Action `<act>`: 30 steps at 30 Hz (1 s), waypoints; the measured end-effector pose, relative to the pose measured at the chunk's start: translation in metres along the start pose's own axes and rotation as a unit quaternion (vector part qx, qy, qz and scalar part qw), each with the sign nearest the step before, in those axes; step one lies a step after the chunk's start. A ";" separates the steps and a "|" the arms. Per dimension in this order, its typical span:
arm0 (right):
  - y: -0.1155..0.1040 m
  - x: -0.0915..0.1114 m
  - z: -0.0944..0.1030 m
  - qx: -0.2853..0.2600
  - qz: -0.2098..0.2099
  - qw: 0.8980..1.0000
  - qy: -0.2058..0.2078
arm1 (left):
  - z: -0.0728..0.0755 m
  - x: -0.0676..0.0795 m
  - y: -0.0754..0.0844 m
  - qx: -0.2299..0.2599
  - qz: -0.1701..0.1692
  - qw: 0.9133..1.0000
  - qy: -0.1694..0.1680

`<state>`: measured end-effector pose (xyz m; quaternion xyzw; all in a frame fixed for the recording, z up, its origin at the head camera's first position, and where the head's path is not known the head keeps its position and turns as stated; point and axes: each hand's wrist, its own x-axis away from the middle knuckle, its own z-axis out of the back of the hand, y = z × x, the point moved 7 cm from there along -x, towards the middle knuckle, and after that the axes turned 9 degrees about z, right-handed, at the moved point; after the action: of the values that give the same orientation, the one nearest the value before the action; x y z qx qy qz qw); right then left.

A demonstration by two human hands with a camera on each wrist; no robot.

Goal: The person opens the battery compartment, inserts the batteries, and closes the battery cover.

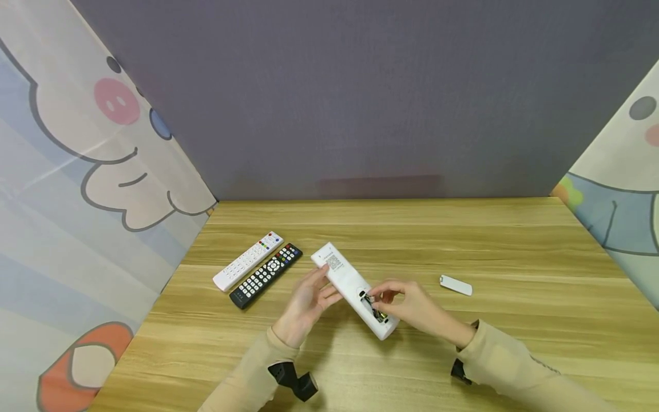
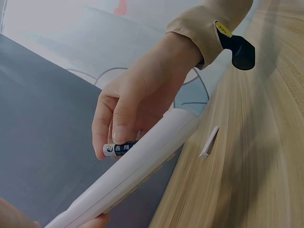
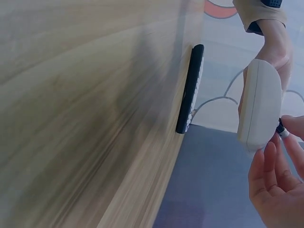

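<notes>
A white remote control (image 1: 346,279) is held back side up over the table, its battery compartment bared at the near end. My left hand (image 1: 305,300) grips its left edge, thumb on top and fingers beneath. At the compartment, my right hand (image 1: 409,304) pinches a dark battery (image 2: 122,148) with a silvery end between thumb and fingers. In the left wrist view this battery sticks up past the remote's edge; how much of it sits inside is hidden. Something dark and yellow-green, apparently another battery (image 1: 381,315), lies in the compartment.
On the wooden table (image 1: 515,246), a white battery cover (image 1: 456,285) lies right of my right hand. To the left, a second white remote (image 1: 248,262) and a black remote (image 1: 266,277) lie side by side, buttons up. A grey panel (image 1: 381,103) stands behind the table.
</notes>
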<state>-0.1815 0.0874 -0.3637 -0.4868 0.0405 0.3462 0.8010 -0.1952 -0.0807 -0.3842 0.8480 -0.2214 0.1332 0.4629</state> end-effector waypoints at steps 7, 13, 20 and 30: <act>-0.010 0.003 -0.002 0.028 0.061 0.998 -0.014 | 0.001 0.000 0.000 -0.005 0.001 1.000 0.002; -0.015 0.007 -0.003 0.064 0.076 0.994 -0.044 | 0.003 0.000 0.001 -0.006 0.000 1.000 0.004; -0.014 0.012 -0.006 0.064 0.072 0.992 -0.083 | 0.004 0.000 0.000 -0.007 0.000 1.000 0.009; -0.008 0.017 -0.018 0.055 0.057 0.985 -0.152 | 0.004 0.001 0.001 0.000 0.003 1.000 0.012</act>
<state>-0.1586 0.0794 -0.3738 -0.3804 -0.0348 0.4582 0.8026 -0.1947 -0.0852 -0.3854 0.8459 -0.2180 0.1445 0.4647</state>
